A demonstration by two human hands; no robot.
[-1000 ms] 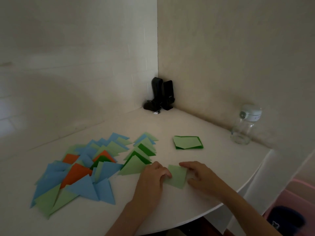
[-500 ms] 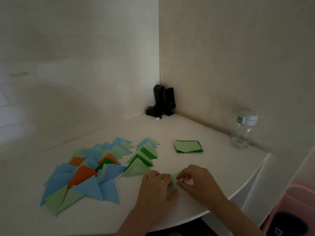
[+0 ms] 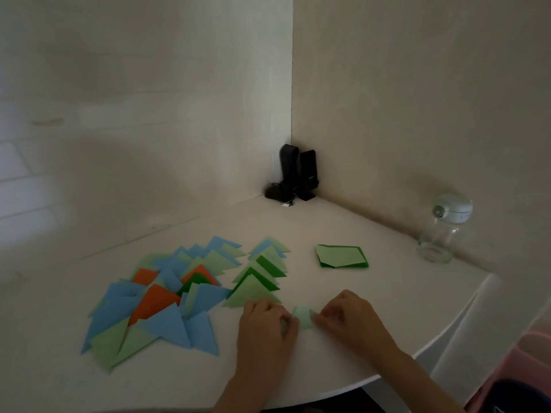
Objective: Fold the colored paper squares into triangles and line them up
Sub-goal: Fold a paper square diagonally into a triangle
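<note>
Green paper square (image 3: 302, 318) pinched by two hands.

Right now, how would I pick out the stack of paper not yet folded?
Start at the black speakers in the wall corner and come toward the table's near edge. The unfolded stack lies alone between the green triangles and the clear bottle. It is flat and squarish, not pointed.

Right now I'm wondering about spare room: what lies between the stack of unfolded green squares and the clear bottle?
Nothing: in the head view, bare white table separates the stack from the bottle.
</note>
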